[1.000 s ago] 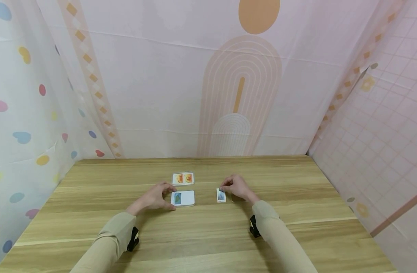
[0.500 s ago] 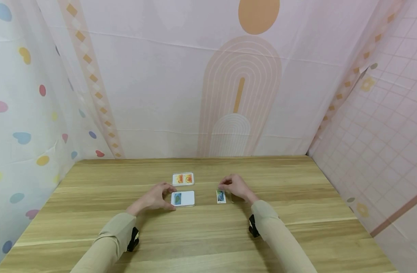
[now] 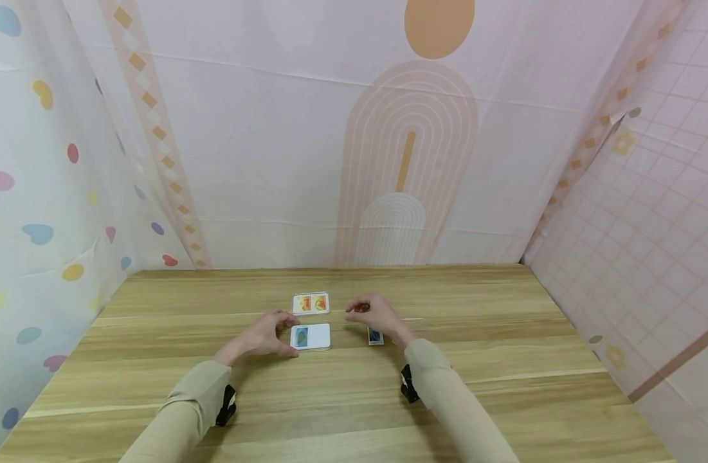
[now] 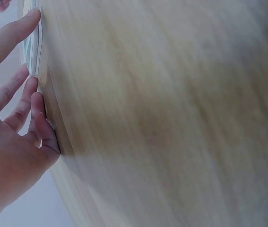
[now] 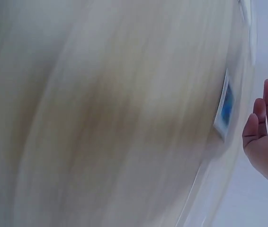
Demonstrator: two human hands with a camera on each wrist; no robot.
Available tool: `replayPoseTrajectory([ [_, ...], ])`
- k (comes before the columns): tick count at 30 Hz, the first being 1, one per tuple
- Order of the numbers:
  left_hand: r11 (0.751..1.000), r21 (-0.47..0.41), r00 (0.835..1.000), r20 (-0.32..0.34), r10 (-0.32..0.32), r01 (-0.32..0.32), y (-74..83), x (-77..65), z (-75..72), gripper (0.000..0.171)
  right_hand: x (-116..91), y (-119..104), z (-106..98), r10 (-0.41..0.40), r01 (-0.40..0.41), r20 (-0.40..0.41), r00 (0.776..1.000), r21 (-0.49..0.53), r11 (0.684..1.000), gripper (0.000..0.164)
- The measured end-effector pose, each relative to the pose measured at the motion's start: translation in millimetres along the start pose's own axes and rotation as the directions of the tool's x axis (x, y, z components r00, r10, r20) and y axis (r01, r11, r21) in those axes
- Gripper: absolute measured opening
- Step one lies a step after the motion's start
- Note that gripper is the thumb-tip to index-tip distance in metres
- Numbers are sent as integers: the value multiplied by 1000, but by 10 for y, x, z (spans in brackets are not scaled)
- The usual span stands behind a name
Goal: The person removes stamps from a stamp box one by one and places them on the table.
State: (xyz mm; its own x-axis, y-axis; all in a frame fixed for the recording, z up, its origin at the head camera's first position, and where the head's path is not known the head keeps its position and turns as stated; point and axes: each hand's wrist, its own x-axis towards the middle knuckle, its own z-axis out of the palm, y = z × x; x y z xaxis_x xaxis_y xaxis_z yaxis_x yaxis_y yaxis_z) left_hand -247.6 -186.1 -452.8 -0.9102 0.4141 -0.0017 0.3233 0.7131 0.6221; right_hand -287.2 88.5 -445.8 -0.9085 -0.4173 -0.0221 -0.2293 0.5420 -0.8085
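My left hand [image 3: 260, 335] holds the left end of a white picture card [image 3: 319, 336], thumb at its near edge and fingers at its far edge. A picture fills the card's left half; its right half is plain white. In the left wrist view the thumb and fingers meet the edges of this thick card [image 4: 35, 42]. My right hand [image 3: 377, 315] hovers to the right, thumb and fingers pinched; a small card between them hardly shows. Below it on the table lies a small dark-blue picture card [image 3: 375, 338], partly covered by the hand in the head view.
Behind the white card lies another card with two orange pictures [image 3: 311, 303]. A clear, flat, straight-edged thing [image 5: 191, 203] shows low in the right wrist view. The wooden table [image 3: 342, 411] ends at a patterned cloth [image 3: 261, 161] behind and at the sides.
My right hand has moved left from the small cards toward the white card. The small card on the table shows a darker picture than a second ago. My left hand stays put.
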Motion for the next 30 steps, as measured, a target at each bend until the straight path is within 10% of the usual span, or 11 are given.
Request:
replayPoseTrajectory([
  [30,999,-20,999,19,-40,40,0,6,-5,61,164,-364,683,-86,86,12,996,-125,988,33],
])
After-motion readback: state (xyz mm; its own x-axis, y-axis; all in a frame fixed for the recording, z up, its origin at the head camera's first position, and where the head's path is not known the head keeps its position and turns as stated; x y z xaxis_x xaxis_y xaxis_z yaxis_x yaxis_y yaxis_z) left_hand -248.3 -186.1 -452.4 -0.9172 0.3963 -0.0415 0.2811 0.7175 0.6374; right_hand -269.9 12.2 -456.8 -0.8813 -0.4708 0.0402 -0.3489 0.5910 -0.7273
